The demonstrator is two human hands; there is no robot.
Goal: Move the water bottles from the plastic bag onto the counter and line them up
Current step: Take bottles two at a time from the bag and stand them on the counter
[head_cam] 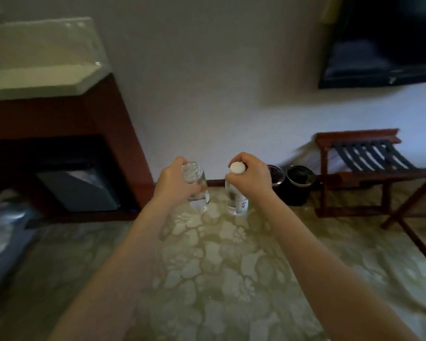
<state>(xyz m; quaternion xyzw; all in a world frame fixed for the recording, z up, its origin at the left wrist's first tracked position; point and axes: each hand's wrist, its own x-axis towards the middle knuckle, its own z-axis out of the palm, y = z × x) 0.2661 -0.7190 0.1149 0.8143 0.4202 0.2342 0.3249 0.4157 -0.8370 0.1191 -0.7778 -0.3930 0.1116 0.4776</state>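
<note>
Both my arms reach forward over the patterned carpet. My left hand [174,179] grips a clear water bottle [197,193] round its body, and the bottle's base end points up toward the camera. My right hand [250,174] holds a second clear bottle [237,201] by its neck, its white cap [237,167] showing between my fingers. The two bottles hang side by side, a little apart, in the air. The pale counter [42,77] lies at the upper left, well above and left of both hands. A crumpled plastic bag [3,225] lies blurred at the left edge.
Under the counter is a dark wooden cabinet [113,134] with a black box [81,190] in its recess. Two dark round bins [299,183] stand against the wall. A wooden luggage rack [369,168] is at the right, and a wall-mounted screen [384,43] above it.
</note>
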